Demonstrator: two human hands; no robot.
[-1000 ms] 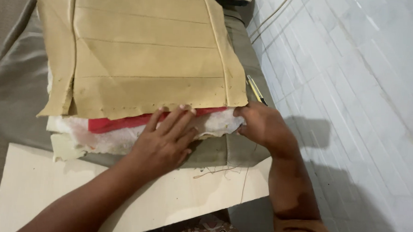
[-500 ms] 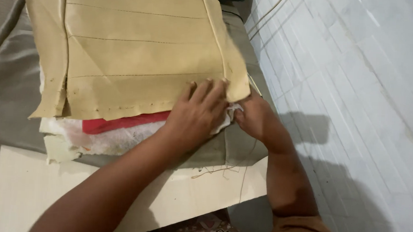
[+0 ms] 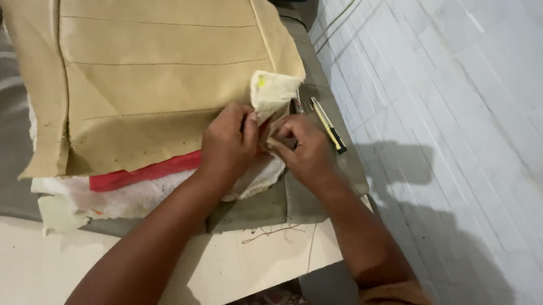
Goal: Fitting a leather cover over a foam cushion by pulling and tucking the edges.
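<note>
Tan leatherette, stitched in straight rows, covers the seat cover (image 3: 147,74) lying on a grey work table (image 3: 318,191) beside a white tiled wall (image 3: 456,118). The left hand (image 3: 226,144) and the right hand (image 3: 305,151) both pinch the cover's lower right corner (image 3: 274,94), which is folded up so that its pale foam backing shows. The rest of the cover lies flat, so by the look of it only this one corner has been worked. Beneath it sit a red layer (image 3: 145,172) and white padding (image 3: 129,198). A yellow and black utility knife (image 3: 327,124) lies untouched just beside the right hand. No containers are in view; loose threads (image 3: 274,232) trail over a pale board (image 3: 230,266).
</note>
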